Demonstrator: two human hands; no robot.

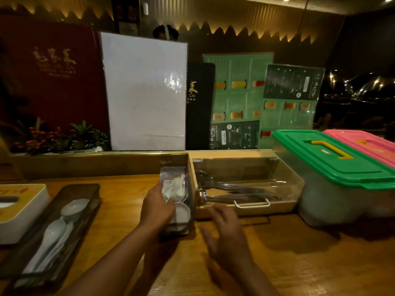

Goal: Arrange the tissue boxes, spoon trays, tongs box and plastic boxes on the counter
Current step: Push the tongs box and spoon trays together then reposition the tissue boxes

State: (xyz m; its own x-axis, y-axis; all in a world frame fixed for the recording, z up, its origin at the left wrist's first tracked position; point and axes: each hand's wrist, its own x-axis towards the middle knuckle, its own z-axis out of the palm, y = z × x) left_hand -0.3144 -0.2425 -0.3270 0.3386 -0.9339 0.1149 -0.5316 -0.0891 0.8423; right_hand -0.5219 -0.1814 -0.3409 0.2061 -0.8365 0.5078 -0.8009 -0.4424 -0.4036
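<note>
A: What lies nearest on the wooden bench [277, 263]?

B: At the near left, a long dark spoon tray [85, 201] with white spoons and a small white bowl inside, lying at a slant. Just left of it sits a white and yellow tissue box [23, 212], partly cut off by the edge.

A: And the hands?

B: The left hand [157, 208] rests on a second spoon tray [178, 195] in the middle of the bench, its fingers curled around the tray's left side. That tray holds white spoons and a round white dish. The right hand [228, 233] hovers just right of it, fingers spread wide, holding nothing; it is blurred.

A: What is beside that tray?

B: Its right side touches, or nearly touches, the wooden tongs box [245, 208], which has a clear lid, a metal handle at the near edge and metal tongs inside. Right of that stands a clear plastic box [333, 201] with a green lid and yellow handle. A pink-lidded plastic box [363, 142] sits behind it at the far right.

A: Farther back?

B: Menus [241, 99] and a white board [143, 92] stand on a ledge, with a small plant arrangement [59, 137] at the far left.
</note>
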